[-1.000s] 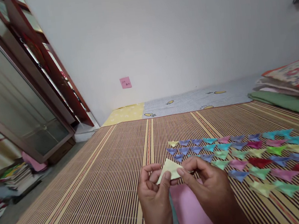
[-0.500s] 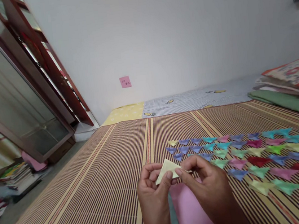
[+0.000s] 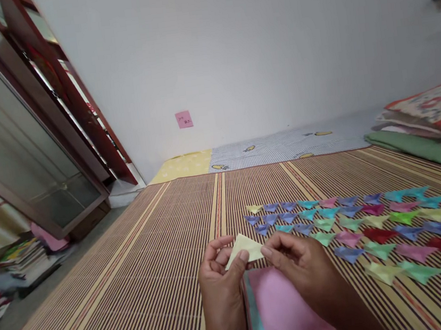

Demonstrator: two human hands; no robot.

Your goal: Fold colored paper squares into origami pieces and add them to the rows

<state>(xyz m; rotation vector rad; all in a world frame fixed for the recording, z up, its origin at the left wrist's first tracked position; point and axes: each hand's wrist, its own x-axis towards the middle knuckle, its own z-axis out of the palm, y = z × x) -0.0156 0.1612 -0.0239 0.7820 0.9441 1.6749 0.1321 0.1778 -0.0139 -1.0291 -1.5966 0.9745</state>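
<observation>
A small pale yellow piece of paper (image 3: 244,247), folded into a triangle, is held up between both hands just over the striped mat. My left hand (image 3: 222,272) grips its left part, thumb on the near face and fingers curled behind. The thumb and index finger of my right hand (image 3: 296,260) pinch its right corner. Below the hands lies pink paper (image 3: 288,306), with a light blue strip (image 3: 256,310) showing along its left side. Rows of small folded paper pieces (image 3: 382,272) in several colours rest on the mat to the right of my right hand.
The striped mat (image 3: 136,261) covers a bed-like surface up to the wall. Folded bedding (image 3: 420,151) is piled at the right. A pink note (image 3: 184,119) is stuck on the wall. Books (image 3: 22,256) stand low at the left, by a glass-panelled door (image 3: 19,131).
My right thumb has slid right along the yellow paper to its corner, uncovering more of its face. The left hand keeps its hold, and the view has shifted slightly.
</observation>
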